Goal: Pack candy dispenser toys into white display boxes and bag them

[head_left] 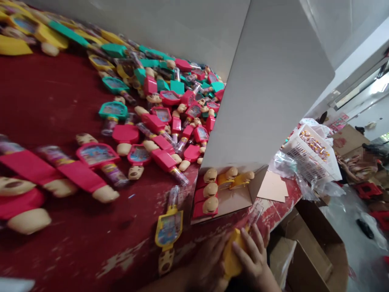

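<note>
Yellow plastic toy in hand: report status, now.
Held in left hand and right hand: yellow plastic toy, clear tube upward. Open cardboard display box just ahead, holding other toys.

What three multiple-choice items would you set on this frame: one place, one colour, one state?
1. Where is the open carton?
A) Under the red table
B) On the table
C) Behind the table

2. What colour is the toy between the left hand and the right hand?
A) Pink
B) Green
C) Yellow

3. What state is the white crate in?
A) Holding small packets
B) Empty
C) Upside down

Answers:
1. B, since the carton's base rests on the red top.
2. C, since yellow shows between the fingers.
3. A, since the packets fill its open top.
</note>
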`<state>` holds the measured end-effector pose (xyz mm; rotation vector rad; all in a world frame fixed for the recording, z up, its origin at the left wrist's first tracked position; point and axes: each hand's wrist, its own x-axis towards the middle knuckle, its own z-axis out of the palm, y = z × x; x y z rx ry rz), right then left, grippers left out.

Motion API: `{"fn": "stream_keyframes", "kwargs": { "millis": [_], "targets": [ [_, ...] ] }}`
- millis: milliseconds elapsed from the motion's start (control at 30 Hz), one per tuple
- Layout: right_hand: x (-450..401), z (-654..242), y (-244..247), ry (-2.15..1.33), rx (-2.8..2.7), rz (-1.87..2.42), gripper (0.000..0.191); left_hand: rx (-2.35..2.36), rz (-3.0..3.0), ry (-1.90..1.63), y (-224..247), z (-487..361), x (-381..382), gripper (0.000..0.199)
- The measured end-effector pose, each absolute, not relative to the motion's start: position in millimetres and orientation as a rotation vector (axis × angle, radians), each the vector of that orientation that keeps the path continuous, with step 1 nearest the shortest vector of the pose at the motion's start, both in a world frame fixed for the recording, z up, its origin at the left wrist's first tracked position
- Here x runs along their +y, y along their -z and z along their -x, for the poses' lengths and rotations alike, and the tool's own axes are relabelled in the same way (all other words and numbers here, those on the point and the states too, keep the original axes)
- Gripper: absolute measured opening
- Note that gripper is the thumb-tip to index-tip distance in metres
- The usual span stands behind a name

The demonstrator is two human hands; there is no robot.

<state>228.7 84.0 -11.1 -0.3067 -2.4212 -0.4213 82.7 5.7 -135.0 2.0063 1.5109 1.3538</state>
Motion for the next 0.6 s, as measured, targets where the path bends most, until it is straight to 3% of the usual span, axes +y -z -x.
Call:
{"fn": "stream_keyframes", "kwargs": {
  "millis": [100,267,400,467,600],
  "targets": [
    [92.1,-232.0,0.0,0.125,-2.223,0.421,0.025,1.341,-2.311,-1.367,115.0,-75.9,15.8,0.062],
    [117.0,-217.4,-29.8,-0.457,-1.631,0.888,0.036,1.949,-2.232,-1.095,100.2,-75.3,29.0,0.065],
    [135.9,-180.2,-51.2,-0.893,-1.532,0.742,0.016,1.84,-2.156,-0.806,95.6,-77.4,31.7,0.065],
    [141.9,-158.0,-47.0,-0.854,-1.51,0.633,0.005,1.775,-2.073,-0.723,89.1,-76.0,32.2,0.063],
    [147.9,-129.9,-18.5,-0.52,-1.703,0.365,0.005,1.696,-1.973,-0.732,78.4,-71.2,31.6,0.058]
  ]
}}
